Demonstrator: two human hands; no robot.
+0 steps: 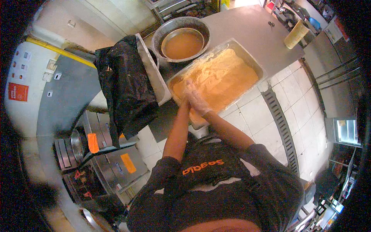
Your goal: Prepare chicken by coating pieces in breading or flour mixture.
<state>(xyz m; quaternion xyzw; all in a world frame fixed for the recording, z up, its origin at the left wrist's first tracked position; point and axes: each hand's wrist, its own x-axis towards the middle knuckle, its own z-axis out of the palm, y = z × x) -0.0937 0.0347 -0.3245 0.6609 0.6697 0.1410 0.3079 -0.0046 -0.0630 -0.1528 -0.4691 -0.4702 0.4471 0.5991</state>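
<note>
My left hand and my right hand are brought together, palm against palm, low over a deep rectangular tray. A thin clear glove, dusted with powder, covers my right hand. It partly hides my left hand, and I cannot tell whether anything lies between the palms. Orange-yellow breading flour fills the tray, paler and heaped along the far side. Behind the tray stands a large round metal basin. A smaller round vessel sits inside it, with brownish contents.
Left of the tray, a black plastic bag drapes over a pale bin. A white container stands by the tray's near end. Scissors and an upright cylinder are on the steel table. A floor drain runs at right.
</note>
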